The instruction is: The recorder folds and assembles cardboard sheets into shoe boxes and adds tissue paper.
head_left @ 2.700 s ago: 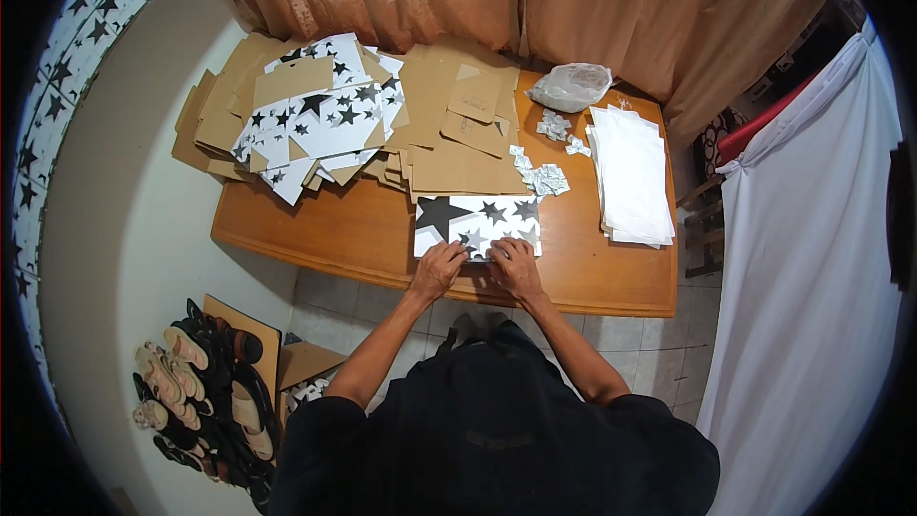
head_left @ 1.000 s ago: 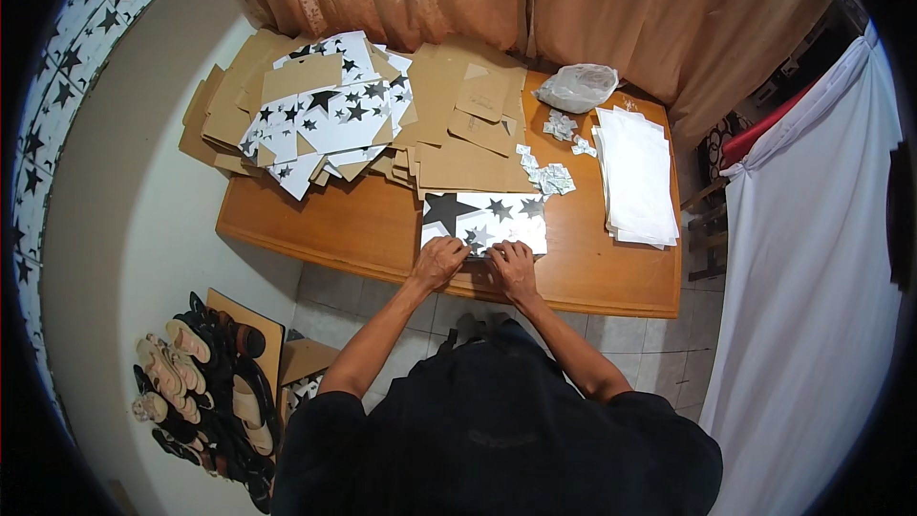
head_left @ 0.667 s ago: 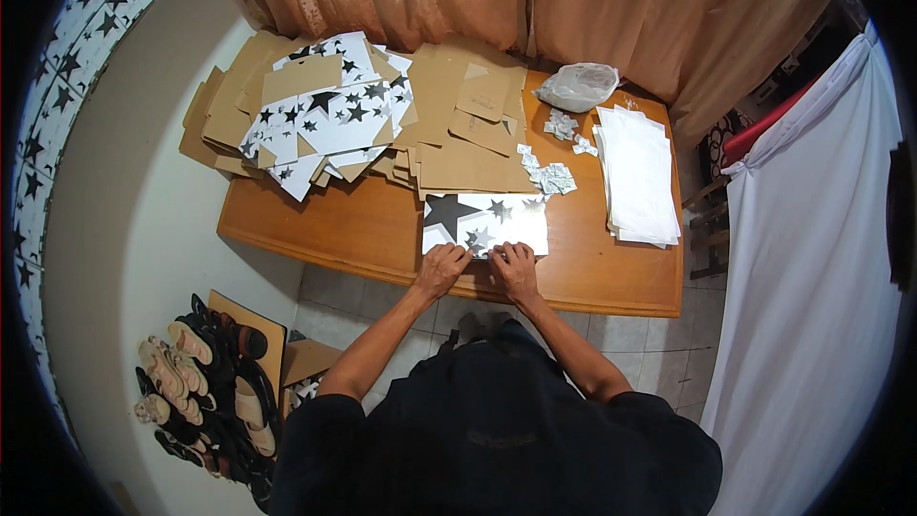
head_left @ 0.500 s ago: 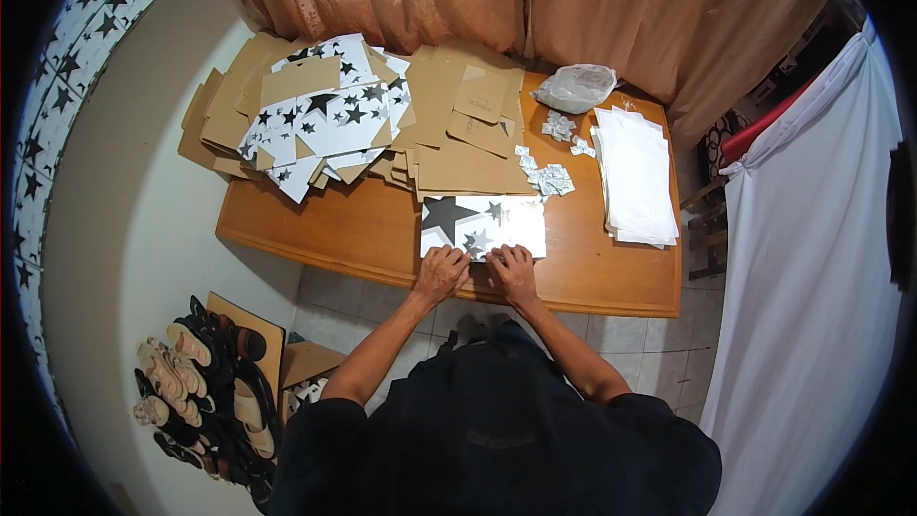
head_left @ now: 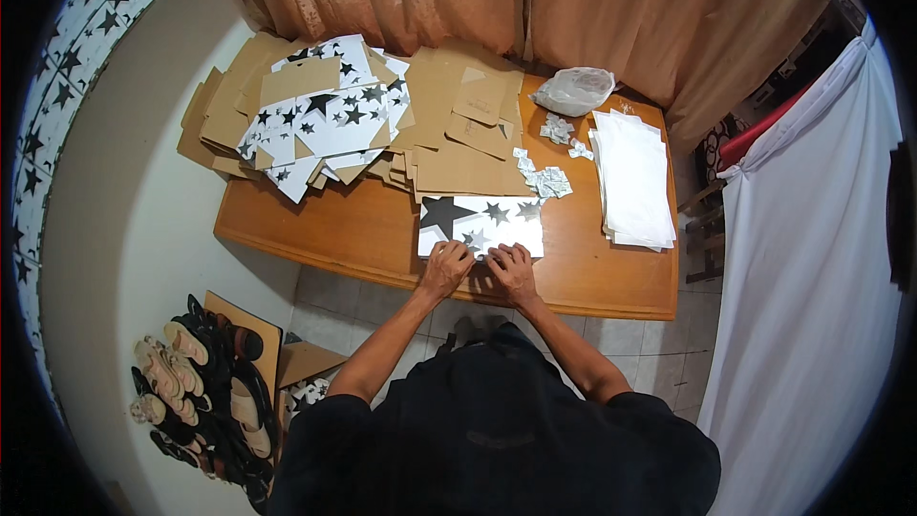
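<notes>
Pressing flat at the table's near edge, the star-printed sheet [head_left: 480,225] lies under both hands: left hand [head_left: 445,268] and right hand [head_left: 513,272] rest side by side, fingers spread on its near edge, pinching nothing. It looks light, stiff and creasable, best taken by its edges. Beyond it lie the cardboard pile [head_left: 458,129], paper scraps [head_left: 546,180] and white stack [head_left: 631,180] on the wooden table [head_left: 325,225].

A flat white sheet with black stars [head_left: 480,223] lies near the front edge of the wooden table [head_left: 334,229], a rectangle, maybe an unfolded package. Both hands rest on its near edge. Behind it, at the back left, a big pile of flat brown cardboard blanks [head_left: 449,134] lies, and more star-printed white pieces [head_left: 325,124] are on top. A clear plastic bag [head_left: 573,91] stands at the back right, crumpled.
</notes>
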`<state>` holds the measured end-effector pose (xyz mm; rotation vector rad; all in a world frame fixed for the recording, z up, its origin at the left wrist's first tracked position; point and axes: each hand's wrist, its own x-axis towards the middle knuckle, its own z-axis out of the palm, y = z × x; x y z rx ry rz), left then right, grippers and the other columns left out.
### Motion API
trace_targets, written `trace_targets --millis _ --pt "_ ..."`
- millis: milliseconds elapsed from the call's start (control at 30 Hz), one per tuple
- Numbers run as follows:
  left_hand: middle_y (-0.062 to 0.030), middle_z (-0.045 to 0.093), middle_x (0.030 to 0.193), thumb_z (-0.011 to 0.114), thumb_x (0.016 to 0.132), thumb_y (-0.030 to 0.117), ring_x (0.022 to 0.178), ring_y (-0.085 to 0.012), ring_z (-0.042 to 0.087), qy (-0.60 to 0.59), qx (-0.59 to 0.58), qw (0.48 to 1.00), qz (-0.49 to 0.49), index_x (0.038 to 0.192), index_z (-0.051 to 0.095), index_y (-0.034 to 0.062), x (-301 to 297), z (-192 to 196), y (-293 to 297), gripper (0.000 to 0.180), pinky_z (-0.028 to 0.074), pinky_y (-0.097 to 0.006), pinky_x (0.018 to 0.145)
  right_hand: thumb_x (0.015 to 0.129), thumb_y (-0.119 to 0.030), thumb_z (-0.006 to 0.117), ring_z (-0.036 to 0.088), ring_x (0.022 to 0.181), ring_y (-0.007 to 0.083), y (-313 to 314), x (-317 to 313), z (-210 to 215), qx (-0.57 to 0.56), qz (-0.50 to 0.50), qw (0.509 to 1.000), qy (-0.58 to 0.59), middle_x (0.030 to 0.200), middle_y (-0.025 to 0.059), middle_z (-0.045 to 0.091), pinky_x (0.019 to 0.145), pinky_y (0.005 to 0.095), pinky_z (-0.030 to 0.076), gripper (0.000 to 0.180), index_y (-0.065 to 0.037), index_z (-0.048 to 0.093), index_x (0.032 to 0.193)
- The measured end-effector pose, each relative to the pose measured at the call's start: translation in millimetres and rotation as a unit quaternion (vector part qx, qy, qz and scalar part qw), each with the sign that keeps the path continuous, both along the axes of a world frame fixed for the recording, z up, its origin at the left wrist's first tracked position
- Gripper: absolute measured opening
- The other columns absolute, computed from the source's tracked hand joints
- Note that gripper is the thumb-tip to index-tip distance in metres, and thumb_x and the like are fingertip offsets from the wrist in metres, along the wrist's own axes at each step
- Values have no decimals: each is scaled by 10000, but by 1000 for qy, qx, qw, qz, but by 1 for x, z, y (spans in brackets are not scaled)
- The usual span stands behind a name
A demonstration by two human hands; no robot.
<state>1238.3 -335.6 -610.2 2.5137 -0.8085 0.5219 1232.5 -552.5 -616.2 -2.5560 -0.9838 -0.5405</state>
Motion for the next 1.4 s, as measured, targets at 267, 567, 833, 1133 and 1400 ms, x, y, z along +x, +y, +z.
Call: trace_targets --millis 267,567,833,1133,1400 --pt "-84 633 932 733 869 119 925 -259 619 -37 6 999 6 916 671 27 -1 -6 -5 120 474 -423 820 823 -138 696 596 1154 233 3 2 -17 -12 -6 999 -53 1197 22 657 1033 519 404 327 -141 716 1149" --pt "-76 624 883 730 876 121 856 -253 613 -62 24 998 3 915 672 22 -1 -10 -5 121 472 -416 815 817 -134 723 625 1117 206 1 6 -21 -3 -2 998 -64 1168 5 672 1020 472 422 335 -134 720 1152" --pt "-68 622 874 747 845 124 864 -244 604 -58 37 998 0 914 668 30 2 -15 -1 141 463 -416 830 818 -149 702 644 1012 185 1 7 -10 -8 -1 999 -31 1117 11 674 1001 450 417 321 -123 721 1138" --pt "-54 567 833 700 773 68 861 -233 583 -45 45 998 17 852 643 66 -1 -9 -8 97 448 -406 855 855 -134 679 671 862 175 6 10 -8 16 -25 999 21 970 36 691 945 412 434 227 -108 677 1080" --pt "-54 564 802 721 758 81 821 -232 583 -63 61 996 16 806 625 76 2 -14 -8 107 445 -400 815 869 -89 680 661 722 202 15 14 -9 91 -51 994 21 755 24 663 915 407 449 162 -105 621 1019"
